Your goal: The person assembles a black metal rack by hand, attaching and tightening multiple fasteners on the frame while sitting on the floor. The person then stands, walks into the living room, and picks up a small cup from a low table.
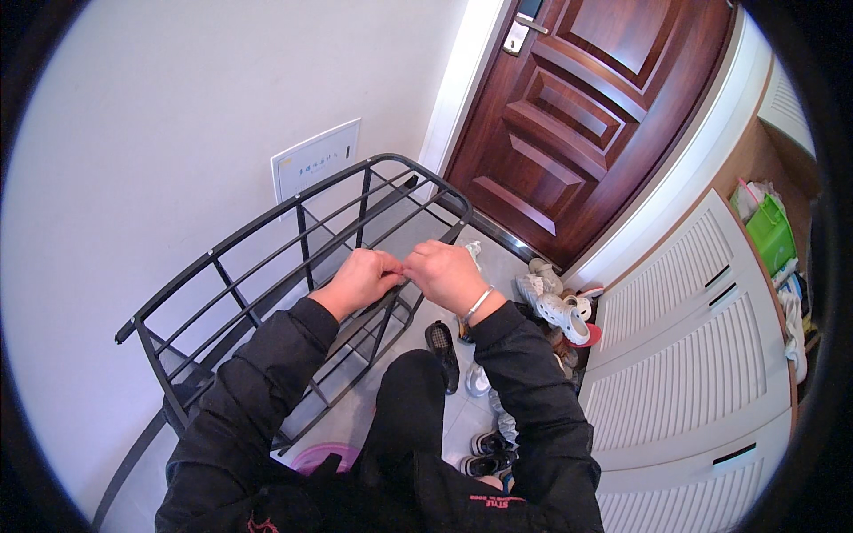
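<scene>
Pale wall (178, 133) and brown door (569, 115) surround us, and the black metal rack (304, 233) stands beside the wall, apparently already joined up; our left hand (362, 279) and right hand (441, 272) meet over its near side, fingers bunched together, though we cannot tell what they pinch or how much remains undone
</scene>
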Motion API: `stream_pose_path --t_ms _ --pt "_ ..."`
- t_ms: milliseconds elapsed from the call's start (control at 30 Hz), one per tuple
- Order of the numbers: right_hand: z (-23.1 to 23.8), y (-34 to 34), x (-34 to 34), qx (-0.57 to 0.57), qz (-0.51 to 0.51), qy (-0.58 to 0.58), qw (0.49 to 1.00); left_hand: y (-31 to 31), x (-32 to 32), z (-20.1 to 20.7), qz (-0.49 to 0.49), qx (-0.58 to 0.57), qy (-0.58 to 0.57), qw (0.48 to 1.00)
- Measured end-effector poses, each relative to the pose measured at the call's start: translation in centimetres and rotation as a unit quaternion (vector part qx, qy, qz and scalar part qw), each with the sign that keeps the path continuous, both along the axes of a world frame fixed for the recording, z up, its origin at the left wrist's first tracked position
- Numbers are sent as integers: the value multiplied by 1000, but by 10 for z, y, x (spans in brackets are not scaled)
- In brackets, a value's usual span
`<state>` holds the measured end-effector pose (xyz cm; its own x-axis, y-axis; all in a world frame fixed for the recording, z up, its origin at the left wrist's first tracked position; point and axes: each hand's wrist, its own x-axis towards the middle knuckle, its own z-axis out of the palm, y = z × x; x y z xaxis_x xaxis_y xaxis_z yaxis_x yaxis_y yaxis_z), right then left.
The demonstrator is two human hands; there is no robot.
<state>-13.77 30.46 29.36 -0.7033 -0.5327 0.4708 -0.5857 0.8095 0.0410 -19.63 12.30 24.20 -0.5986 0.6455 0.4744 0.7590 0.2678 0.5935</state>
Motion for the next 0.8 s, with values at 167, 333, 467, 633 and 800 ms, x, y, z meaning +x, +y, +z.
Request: stream_pose_path --t_ms 167,333,467,633,800 --pt "0 -8 5 104 -47 35 993 1 0 -2 -11 0 78 997" --pt "3 -12 3 125 -54 32 990 0 1 -3 -25 34 84 996" --pt "7 -12 5 119 -56 6 991 1 -1 -5 -26 46 77 996" --pt "5 -22 8 92 -83 11 992 1 0 -8 -11 33 79 996" --pt "-4 -31 14 55 -131 22 990 0 2 -10 5 36 62 997"
